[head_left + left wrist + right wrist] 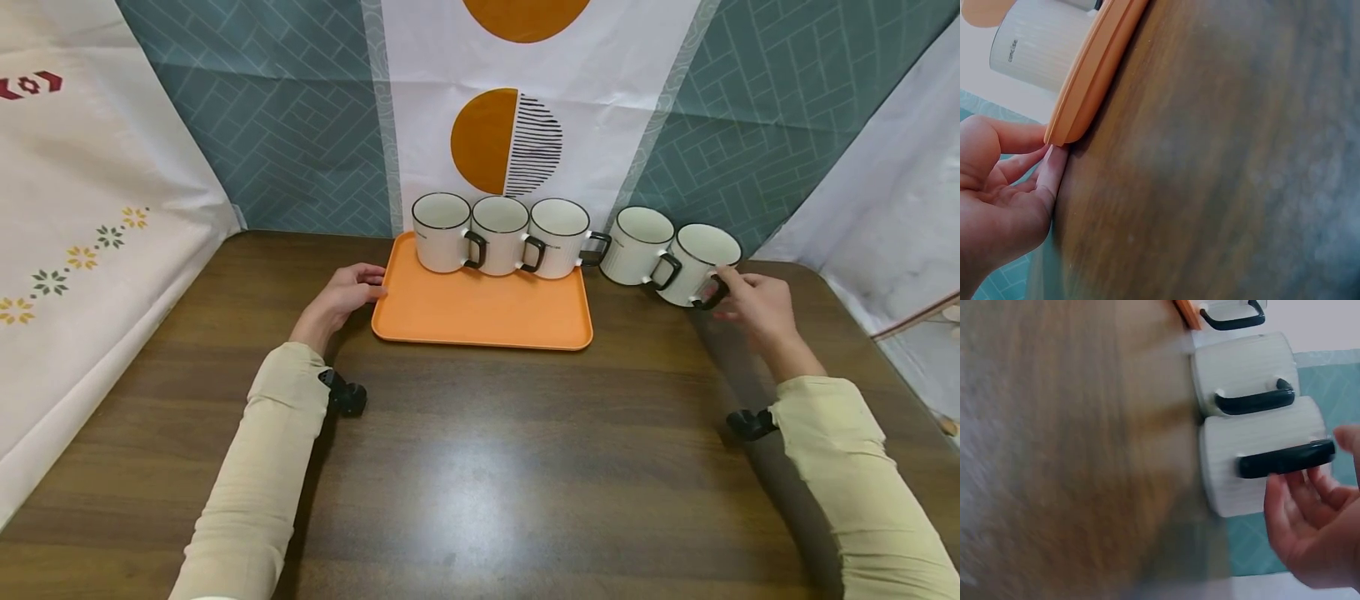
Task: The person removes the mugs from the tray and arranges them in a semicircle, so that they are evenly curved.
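Three white mugs with dark rims and black handles stand along the back of the orange tray (480, 321): a left mug (440, 237), a middle mug (497, 242) and a right mug (555, 246). Thumb and fingers of my left hand (343, 293) hold the tray's left edge; in the left wrist view they meet at its corner. To the right of the tray, two more such mugs stand on the table, side by side. My right hand (761, 312) grips the handle of the outermost mug (699, 258). Its neighbour mug (1247, 369) is untouched.
A brown wooden table (465, 467) lies under everything. Behind the mugs hangs a patterned cloth (300, 125) in teal and white. A white cloth (82, 250) hangs at the left, and white fabric (900, 192) at the right.
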The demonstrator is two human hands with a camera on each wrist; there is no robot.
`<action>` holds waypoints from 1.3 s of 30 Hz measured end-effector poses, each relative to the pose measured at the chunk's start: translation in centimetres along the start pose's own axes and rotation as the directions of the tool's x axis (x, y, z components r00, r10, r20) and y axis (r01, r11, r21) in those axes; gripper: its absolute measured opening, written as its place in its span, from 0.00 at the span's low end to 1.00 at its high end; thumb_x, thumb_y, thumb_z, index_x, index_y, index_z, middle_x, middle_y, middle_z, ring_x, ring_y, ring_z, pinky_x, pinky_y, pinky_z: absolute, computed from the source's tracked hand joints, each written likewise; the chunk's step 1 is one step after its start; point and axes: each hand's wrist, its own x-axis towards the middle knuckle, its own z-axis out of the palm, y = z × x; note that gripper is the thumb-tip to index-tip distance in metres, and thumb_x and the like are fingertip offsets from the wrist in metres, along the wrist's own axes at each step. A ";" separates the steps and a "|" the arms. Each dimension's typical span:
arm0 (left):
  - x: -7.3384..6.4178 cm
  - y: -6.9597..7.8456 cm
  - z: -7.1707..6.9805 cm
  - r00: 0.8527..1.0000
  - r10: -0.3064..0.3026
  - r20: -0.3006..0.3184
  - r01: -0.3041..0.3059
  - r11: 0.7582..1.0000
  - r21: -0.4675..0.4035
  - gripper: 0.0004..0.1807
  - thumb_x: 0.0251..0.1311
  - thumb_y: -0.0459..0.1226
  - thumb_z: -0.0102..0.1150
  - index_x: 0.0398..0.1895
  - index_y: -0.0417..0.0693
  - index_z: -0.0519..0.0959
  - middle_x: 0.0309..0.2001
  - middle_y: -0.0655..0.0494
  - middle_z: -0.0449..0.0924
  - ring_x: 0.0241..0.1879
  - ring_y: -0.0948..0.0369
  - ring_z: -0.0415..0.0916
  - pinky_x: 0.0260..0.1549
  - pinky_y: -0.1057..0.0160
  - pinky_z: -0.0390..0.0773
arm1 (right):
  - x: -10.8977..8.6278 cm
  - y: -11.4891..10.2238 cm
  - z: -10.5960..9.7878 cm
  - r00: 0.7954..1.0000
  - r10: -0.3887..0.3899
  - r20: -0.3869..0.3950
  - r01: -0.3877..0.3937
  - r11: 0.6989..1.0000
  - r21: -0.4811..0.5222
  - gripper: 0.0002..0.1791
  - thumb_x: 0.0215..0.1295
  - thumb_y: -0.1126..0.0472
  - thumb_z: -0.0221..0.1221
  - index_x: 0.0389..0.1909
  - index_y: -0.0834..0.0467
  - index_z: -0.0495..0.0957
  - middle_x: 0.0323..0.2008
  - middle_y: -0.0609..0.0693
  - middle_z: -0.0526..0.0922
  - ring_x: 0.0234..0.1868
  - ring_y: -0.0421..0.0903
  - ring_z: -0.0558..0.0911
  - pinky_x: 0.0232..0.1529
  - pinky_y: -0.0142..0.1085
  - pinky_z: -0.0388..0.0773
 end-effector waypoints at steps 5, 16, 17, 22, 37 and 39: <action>0.1 0.0 0.0 1.000 0.001 0.000 -0.001 1.000 0.001 0.26 0.67 0.26 0.47 0.67 0.30 0.59 0.61 0.36 0.62 0.56 0.49 0.65 0.61 0.54 0.66 | 0.0 -1.2 -0.6 0.988 -0.049 -0.144 0.003 0.952 -0.306 0.28 0.69 0.40 0.46 0.32 0.64 0.75 0.18 0.38 0.71 0.22 0.36 0.73 0.23 0.28 0.71; 0.1 0.4 0.0 1.000 0.005 -0.002 -0.005 1.000 0.000 0.26 0.67 0.25 0.47 0.68 0.30 0.58 0.60 0.36 0.62 0.53 0.50 0.66 0.61 0.54 0.66 | -0.4 -4.7 1.7 0.954 -0.229 -0.193 0.177 0.951 -0.253 0.16 0.71 0.48 0.47 0.38 0.57 0.75 0.25 0.29 0.74 0.31 0.32 0.73 0.31 0.27 0.66; 0.1 0.4 0.0 1.000 0.004 -0.001 -0.004 1.000 0.000 0.26 0.67 0.25 0.47 0.68 0.30 0.58 0.60 0.36 0.62 0.53 0.50 0.66 0.61 0.54 0.66 | -0.5 -5.1 2.3 0.955 -0.247 -0.164 0.205 0.950 -0.236 0.16 0.72 0.50 0.47 0.40 0.58 0.75 0.25 0.28 0.76 0.32 0.31 0.74 0.32 0.26 0.68; 0.1 0.3 -0.1 1.000 0.005 -0.001 -0.005 1.000 -0.002 0.26 0.67 0.25 0.46 0.68 0.29 0.58 0.60 0.36 0.62 0.54 0.50 0.66 0.61 0.54 0.66 | -0.5 -6.3 5.7 0.953 -0.301 0.032 0.301 0.929 -0.214 0.21 0.74 0.54 0.47 0.51 0.68 0.75 0.38 0.45 0.84 0.37 0.30 0.79 0.38 0.26 0.73; -0.1 0.0 0.0 1.000 -0.008 0.005 0.008 1.000 0.000 0.26 0.68 0.27 0.48 0.68 0.31 0.59 0.61 0.36 0.63 0.54 0.49 0.66 0.61 0.54 0.66 | 2.3 -6.2 12.5 0.932 -0.283 0.225 0.345 0.884 -0.315 0.24 0.71 0.63 0.45 0.65 0.65 0.68 0.61 0.62 0.73 0.56 0.57 0.73 0.52 0.46 0.72; -0.1 0.1 -0.1 1.000 -0.007 0.009 0.007 1.000 -0.004 0.26 0.68 0.27 0.48 0.68 0.31 0.59 0.61 0.37 0.62 0.54 0.50 0.66 0.61 0.54 0.66 | 2.6 -6.3 12.9 0.931 -0.289 0.223 0.353 0.869 -0.347 0.24 0.71 0.62 0.45 0.65 0.66 0.68 0.57 0.63 0.75 0.47 0.57 0.75 0.43 0.43 0.71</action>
